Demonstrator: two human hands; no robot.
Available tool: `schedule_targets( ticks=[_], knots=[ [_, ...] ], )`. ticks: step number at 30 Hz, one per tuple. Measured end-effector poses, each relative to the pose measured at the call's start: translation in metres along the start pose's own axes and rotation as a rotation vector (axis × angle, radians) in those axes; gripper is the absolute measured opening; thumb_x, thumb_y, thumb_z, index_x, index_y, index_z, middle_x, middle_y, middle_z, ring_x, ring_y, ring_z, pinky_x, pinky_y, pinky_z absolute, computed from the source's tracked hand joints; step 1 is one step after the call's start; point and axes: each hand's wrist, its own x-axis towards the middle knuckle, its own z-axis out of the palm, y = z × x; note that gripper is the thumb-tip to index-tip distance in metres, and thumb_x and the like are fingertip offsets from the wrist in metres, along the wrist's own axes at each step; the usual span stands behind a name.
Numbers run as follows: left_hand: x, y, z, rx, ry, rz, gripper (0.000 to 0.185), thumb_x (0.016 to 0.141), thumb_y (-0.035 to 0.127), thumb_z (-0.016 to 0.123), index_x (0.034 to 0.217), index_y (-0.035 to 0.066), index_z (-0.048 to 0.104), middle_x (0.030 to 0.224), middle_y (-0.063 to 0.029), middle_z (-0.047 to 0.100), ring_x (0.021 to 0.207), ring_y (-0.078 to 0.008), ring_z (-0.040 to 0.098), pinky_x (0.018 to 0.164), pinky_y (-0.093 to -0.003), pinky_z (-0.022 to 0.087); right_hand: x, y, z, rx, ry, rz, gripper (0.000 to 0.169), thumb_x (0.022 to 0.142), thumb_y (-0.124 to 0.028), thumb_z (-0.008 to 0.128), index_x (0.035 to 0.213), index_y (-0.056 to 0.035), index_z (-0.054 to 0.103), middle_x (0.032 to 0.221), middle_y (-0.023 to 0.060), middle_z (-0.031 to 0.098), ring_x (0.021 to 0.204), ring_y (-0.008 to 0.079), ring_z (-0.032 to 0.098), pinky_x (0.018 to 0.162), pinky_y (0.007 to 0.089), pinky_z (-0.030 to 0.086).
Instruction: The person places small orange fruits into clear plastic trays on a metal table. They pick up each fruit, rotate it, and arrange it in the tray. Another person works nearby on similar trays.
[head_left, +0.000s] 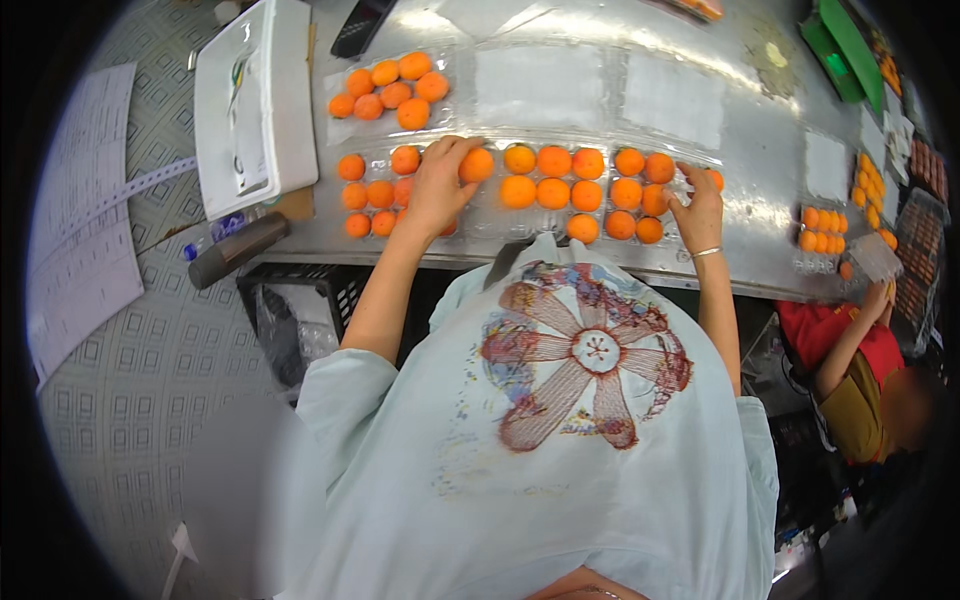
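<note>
My left hand (444, 182) has its fingers on an orange citrus fruit (476, 165) at the gap between the left and middle clear plastic trays; it partly covers the fruits of the left one. My right hand (697, 202) is over the right clear tray, thumb near a fruit (655, 200) and fingers spread, with another fruit (715, 180) partly visible behind it. Whether it touches either is unclear. Rows of orange fruits (553, 193) fill much of the middle tray, with one fruit (583, 229) in its bottom row. Another tray with loose fruits (395, 94) lies behind the left one.
Two trays with white liners (538, 84) lie farther back on the metal table (750, 247). A white foam box (296, 112) and a dark bottle (238, 250) are at left. Below is a black crate (352, 289). A co-worker's hands (879, 302) are at far right, near more fruit trays.
</note>
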Motion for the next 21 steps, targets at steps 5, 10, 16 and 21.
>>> schedule_targets(
  ticks=[5, 10, 16, 21],
  knots=[
    [-0.027, -0.007, 0.004, 0.072, -0.070, 0.008, 0.051, 0.068, 0.000, 0.074, 0.116, 0.006, 0.061, 0.115, -0.0110, 0.060, 0.117, -0.0340, 0.052, 0.099, -0.0433, 0.044, 0.011, -0.004, 0.016, -0.164, -0.028, -0.052, 0.055, 0.077, -0.013, 0.080, 0.129, -0.0049, 0.062, 0.120, 0.0162, 0.061, 0.107, 0.0353, 0.061, 0.092, 0.0427, 0.053],
    [-0.028, -0.007, 0.022, 0.121, -0.059, 0.020, 0.053, 0.067, 0.000, 0.075, 0.117, 0.009, 0.061, 0.117, -0.0092, 0.059, 0.121, -0.0332, 0.050, 0.100, -0.0447, 0.043, 0.022, -0.014, 0.020, -0.257, -0.086, 0.019, 0.057, 0.076, -0.015, 0.081, 0.130, -0.0061, 0.062, 0.118, 0.0150, 0.060, 0.107, 0.0347, 0.062, 0.090, 0.0420, 0.053],
    [-0.026, -0.004, 0.022, 0.220, -0.109, -0.014, 0.051, 0.067, 0.000, 0.075, 0.115, 0.011, 0.063, 0.118, -0.0089, 0.059, 0.121, -0.0331, 0.050, 0.102, -0.0443, 0.042, 0.027, -0.008, 0.021, -0.184, -0.078, 0.026, 0.052, 0.073, -0.014, 0.082, 0.123, -0.0063, 0.066, 0.116, 0.0145, 0.061, 0.101, 0.0348, 0.064, 0.087, 0.0427, 0.055],
    [-0.022, 0.004, 0.021, 0.387, -0.140, 0.042, 0.051, 0.066, -0.002, 0.075, 0.115, 0.010, 0.063, 0.115, -0.0081, 0.059, 0.118, -0.0323, 0.051, 0.101, -0.0443, 0.043, 0.025, 0.005, 0.023, -0.047, -0.006, 0.074, 0.046, 0.071, -0.010, 0.085, 0.113, -0.0058, 0.068, 0.105, 0.0118, 0.066, 0.094, 0.0315, 0.066, 0.084, 0.0406, 0.055]
  ],
)
